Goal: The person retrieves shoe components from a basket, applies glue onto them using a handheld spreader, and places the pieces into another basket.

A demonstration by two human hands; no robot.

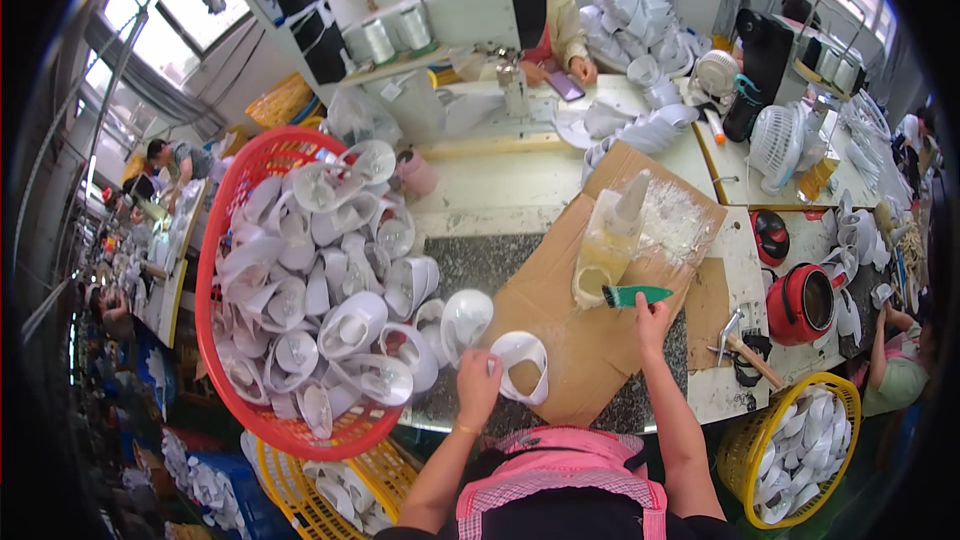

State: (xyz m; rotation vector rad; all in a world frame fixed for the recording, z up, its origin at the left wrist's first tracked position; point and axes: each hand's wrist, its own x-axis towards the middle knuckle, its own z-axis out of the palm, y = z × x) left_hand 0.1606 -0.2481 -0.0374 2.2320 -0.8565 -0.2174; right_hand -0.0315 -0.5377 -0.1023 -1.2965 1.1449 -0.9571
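My left hand (479, 383) is closed, with its fingertips pinching the left rim of a white shoe upper (541, 352). That piece rests on the brown cardboard sheet (550, 290), and the cardboard shows through its opening. In my right hand (652, 328) is a flat green brush (640, 294) with a dark lower edge, held by its right end. The brush's left tip is beside the mouth of a cloudy plastic glue container (612, 235), which has yellowish liquid in it. Another white upper (466, 318) stands just beyond my left hand, by the basket.
A large red basket (208, 290) heaped with white uppers stands at left. Yellow baskets (850, 400) flank me below the table. A hammer (752, 355) and a red pot (785, 310) lie to the right. Across the table, a person sits behind a sewing machine (512, 85).
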